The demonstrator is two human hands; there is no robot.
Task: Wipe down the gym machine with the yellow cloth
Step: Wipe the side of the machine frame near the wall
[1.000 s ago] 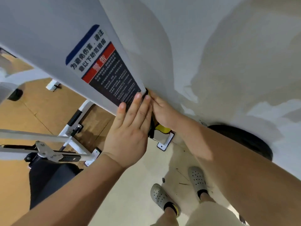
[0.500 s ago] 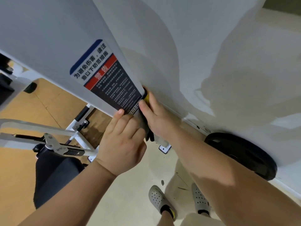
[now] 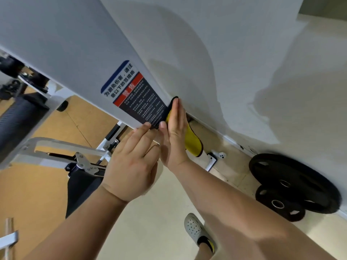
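Note:
The gym machine's white panel slants across the upper left and carries a blue, red and black warning label. The yellow cloth, edged in black, lies against the panel's right edge beside the label. My right hand presses it there with straight fingers, and the cloth's lower part hangs out below the palm. My left hand sits just left of it, its fingertips touching the panel's lower edge under the label.
A pale wall stands close behind the panel. Two black weight plates lean against it at the right. The machine's white frame, a black seat pad and a roller pad are at the left. My shoe is below.
My right hand has straightened flat over the cloth and slid up the panel's edge, showing more yellow below it. My left hand has dropped from the label to the panel's lower edge.

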